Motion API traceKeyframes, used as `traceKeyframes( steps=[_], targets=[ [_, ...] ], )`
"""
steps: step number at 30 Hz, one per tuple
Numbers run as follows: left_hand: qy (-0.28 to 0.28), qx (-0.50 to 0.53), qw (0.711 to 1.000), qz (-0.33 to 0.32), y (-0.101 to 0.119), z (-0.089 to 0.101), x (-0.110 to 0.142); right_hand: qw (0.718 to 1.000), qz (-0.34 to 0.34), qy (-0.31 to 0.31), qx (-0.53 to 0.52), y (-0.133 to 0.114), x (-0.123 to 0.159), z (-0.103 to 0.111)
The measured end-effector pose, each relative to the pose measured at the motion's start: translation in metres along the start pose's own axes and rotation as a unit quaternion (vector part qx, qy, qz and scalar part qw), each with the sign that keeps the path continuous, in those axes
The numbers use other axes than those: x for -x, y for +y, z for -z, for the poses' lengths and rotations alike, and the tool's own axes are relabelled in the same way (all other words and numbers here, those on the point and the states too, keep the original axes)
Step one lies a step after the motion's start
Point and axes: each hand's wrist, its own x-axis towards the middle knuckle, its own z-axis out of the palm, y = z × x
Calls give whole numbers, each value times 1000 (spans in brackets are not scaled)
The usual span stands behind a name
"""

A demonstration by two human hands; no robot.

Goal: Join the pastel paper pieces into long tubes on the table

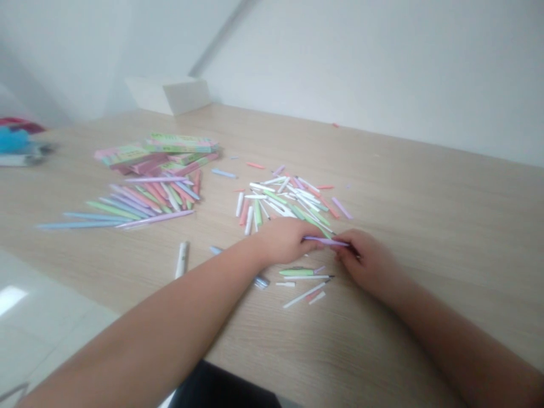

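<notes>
Between my two hands a slim purple pen (325, 241) is held level above the wooden table. My left hand (285, 241) is closed around its left end, and my right hand (365, 258) pinches its right end. Just beyond lies a loose pile of white, green, red and purple pen parts (293, 198). Nearer to me, below the held pen, are a green pen part (296, 272), thin white sticks with dark tips (306, 297) and short white pieces. The fine detail of the pen's ends is hidden by my fingers.
Left of the pile, many coloured pens (140, 198) lie fanned out beside pink and green printed boxes (170, 152). A white marker (181, 259) lies near my left forearm. At the back stands a folded white card (187, 96) before the wall.
</notes>
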Motion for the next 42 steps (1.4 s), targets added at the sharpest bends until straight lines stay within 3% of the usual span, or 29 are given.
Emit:
traceKeyframes(
  steps=[5,8,10,13,19,24,33,42],
  targets=[
    [-8,2,1000,1,2,2,1,998,-35,-19,40,-1,-1,0],
    [4,-6,1000,1,4,3,1,999,-32,15,7,-1,0,-2],
    [13,1,1000,-1,4,2,1,999,-10,38,-17,-2,1,-2],
    [4,43,999,-15,3,1,1,999,36,17,-24,-1,1,-1],
    [80,120,990,-3,3,2,1,999,-26,31,12,8,2,4],
    [71,119,990,-20,0,5,0,999,-36,16,27,9,3,6],
    [86,122,989,-7,-3,5,-2,997,-47,61,-27,11,3,0],
    [43,94,994,-43,-4,6,-2,999,-18,19,24,3,4,4]
  ],
)
